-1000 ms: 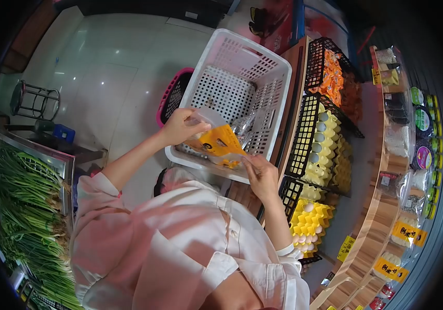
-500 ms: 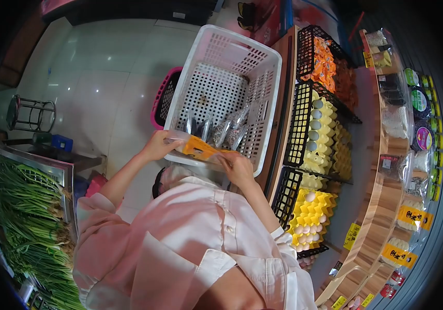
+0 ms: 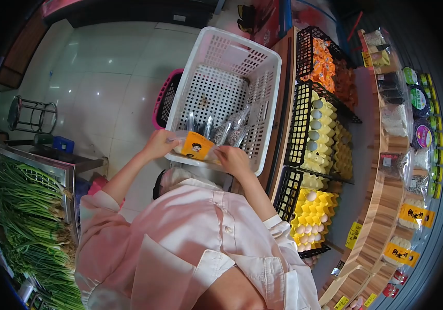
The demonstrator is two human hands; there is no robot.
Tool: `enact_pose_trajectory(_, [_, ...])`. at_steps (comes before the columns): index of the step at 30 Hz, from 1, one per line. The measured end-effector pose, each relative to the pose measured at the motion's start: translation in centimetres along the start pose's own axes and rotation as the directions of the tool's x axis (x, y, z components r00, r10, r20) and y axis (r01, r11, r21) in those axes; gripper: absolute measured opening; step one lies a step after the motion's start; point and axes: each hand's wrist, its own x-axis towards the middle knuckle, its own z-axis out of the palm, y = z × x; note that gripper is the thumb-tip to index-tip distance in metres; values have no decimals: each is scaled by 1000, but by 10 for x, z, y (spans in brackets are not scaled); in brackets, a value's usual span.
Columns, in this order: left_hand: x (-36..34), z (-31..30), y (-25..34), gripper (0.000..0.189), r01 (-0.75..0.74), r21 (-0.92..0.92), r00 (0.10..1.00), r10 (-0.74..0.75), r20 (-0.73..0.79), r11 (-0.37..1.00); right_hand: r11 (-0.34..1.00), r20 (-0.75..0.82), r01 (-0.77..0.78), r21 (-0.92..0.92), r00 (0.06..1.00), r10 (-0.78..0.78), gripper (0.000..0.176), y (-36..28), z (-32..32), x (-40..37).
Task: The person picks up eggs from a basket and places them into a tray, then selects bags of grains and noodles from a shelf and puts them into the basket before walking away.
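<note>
Between my two hands I hold a clear plastic packet [image 3: 195, 146] with an orange label that carries a small cartoon face. My left hand [image 3: 160, 144] pinches its left end, and my right hand [image 3: 233, 160] grips its right end. The packet is over the near rim of a large white plastic basket [image 3: 180, 98] with perforated walls. Inside, toward the near side, lie several clear bags [image 3: 223, 132], some with dark speckled contents that I cannot identify.
Right of the basket, black crates hold orange-wrapped packets [image 3: 324, 64] and egg trays [image 3: 314, 217]. A wooden shelf [image 3: 371, 217] with packaged goods runs along the far right. Green onions [image 3: 30, 217] lie at left; a metal stool [image 3: 32, 114] and pink-rimmed basket [image 3: 160, 101] stand on the floor.
The packet has been turned and spread flatter, so its orange label with the face now shows more fully. My hands stay at its two ends, shifted only slightly.
</note>
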Motion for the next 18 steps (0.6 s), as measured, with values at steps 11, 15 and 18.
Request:
enact_pose_trajectory(11, [30,32,-8,8,-445,676,882,158,443,588,963,169,-22,-268,983,70,19,31,56,24])
enact_pose_trajectory(15, [47,49,-15,10,-434,704,881,100,463,562,956,153,12,-294,988,35,23,44,76,33])
enact_pose_trajectory(18, [53,60,-24,11,-424,721,882,68,466,548,950,182,-2,-311,981,62,22,48,86,34])
